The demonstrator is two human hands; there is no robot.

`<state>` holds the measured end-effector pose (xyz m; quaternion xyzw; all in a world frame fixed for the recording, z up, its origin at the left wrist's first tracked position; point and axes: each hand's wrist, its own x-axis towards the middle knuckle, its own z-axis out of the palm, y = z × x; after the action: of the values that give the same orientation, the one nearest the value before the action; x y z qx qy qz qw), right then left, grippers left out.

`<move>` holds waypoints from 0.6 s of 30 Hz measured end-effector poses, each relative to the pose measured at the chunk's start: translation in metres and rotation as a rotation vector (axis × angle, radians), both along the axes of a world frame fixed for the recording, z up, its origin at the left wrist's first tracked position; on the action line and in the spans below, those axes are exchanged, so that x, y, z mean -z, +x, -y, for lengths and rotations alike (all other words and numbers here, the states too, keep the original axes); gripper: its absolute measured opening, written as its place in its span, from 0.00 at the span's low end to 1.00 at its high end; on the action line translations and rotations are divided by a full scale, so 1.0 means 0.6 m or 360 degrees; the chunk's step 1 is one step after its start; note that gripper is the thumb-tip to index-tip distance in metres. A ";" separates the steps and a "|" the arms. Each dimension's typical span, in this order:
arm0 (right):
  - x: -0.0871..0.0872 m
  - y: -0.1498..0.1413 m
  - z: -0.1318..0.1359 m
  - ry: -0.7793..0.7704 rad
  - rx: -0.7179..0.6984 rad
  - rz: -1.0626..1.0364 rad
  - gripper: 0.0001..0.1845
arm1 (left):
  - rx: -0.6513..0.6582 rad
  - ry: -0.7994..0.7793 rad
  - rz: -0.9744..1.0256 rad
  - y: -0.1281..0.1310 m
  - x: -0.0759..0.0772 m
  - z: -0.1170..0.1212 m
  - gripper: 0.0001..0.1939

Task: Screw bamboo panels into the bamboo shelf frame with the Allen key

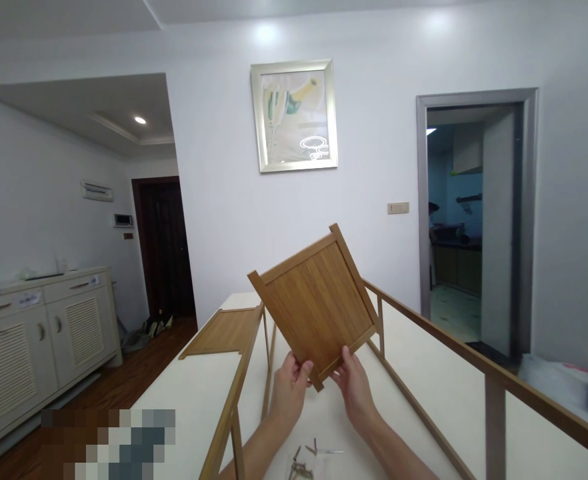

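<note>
Brown and wood-grained, the framed panel point(324, 300) tilts above the white table point(194, 393). The left hand point(291, 387) pinches its left edge near the lowest corner between thumb and fingers, the right hand point(357, 390) grips its bottom edge likewise, and screws point(301, 471) lie on the table nearer the camera.

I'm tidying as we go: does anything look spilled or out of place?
At bottom centre, small brown screw-like pieces lie scattered over the white tabletop, some apart from the cluster, as if spilled.
</note>
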<state>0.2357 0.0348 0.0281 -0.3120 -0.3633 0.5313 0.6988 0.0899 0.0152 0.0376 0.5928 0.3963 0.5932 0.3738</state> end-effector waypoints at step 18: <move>0.004 0.051 -0.036 -0.0173 0.0449 -0.0076 0.24 | 0.0222 -0.0037 -0.0327 -0.022 0.014 -0.011 0.17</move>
<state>0.2662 0.0565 0.0260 -0.3847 -0.2699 0.4541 0.7569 0.0767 0.0218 0.0292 0.6722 0.3973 0.4971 0.3784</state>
